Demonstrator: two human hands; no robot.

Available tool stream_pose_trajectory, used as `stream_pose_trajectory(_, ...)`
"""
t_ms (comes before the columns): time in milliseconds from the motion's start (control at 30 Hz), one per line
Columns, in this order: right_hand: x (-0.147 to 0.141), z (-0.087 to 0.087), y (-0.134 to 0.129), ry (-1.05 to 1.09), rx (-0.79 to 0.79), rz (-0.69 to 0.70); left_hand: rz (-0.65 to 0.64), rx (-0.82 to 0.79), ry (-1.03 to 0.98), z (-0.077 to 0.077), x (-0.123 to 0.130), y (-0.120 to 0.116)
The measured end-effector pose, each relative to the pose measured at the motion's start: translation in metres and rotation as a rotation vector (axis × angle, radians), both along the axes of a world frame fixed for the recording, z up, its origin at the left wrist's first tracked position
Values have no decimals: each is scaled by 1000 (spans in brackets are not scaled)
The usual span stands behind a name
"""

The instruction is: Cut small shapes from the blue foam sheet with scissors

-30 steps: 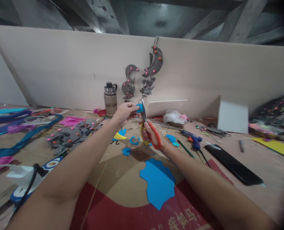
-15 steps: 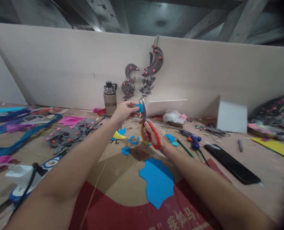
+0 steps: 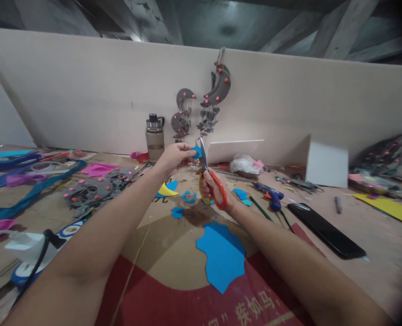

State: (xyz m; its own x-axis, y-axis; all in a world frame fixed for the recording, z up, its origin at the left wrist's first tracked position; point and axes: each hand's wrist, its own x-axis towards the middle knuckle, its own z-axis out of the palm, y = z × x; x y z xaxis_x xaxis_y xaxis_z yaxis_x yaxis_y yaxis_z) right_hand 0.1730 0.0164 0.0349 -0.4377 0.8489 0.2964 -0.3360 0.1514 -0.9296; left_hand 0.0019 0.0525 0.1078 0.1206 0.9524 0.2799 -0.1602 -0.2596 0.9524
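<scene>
Between the fingertips of my left hand (image 3: 178, 157) is a small blue piece (image 3: 197, 152), raised over the table. My right hand (image 3: 212, 186) grips scissors (image 3: 220, 190) with one red and one yellow handle, their blades pointing up beside the blue piece. The blades look slightly apart and overlap its right edge. Below my hands lie a blue flower-like cutout (image 3: 177, 213), a blue ring-shaped scrap (image 3: 189, 196) and a yellow crescent (image 3: 167, 190). A large blue sheet with a wavy edge (image 3: 221, 256) rests on the cardboard nearer to me.
Grey felt pieces with pom-poms (image 3: 90, 192) are heaped at the left, near blue strips. A bottle (image 3: 155, 140) stands by the partition, where grey moon ornaments (image 3: 217, 88) hang. On the right lie a blue glue gun (image 3: 274, 198), a green pencil (image 3: 260, 208) and a black phone (image 3: 326, 231).
The view has shifted slightly. The small blue piece has turned a little in my left fingers, while my right hand keeps its hold on the scissors.
</scene>
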Motion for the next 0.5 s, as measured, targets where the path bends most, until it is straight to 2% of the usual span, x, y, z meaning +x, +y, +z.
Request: stream_pose_trajectory(500, -1, 0, 0, 24, -8, -15, -69, -43, 13, 0, 3, -6)
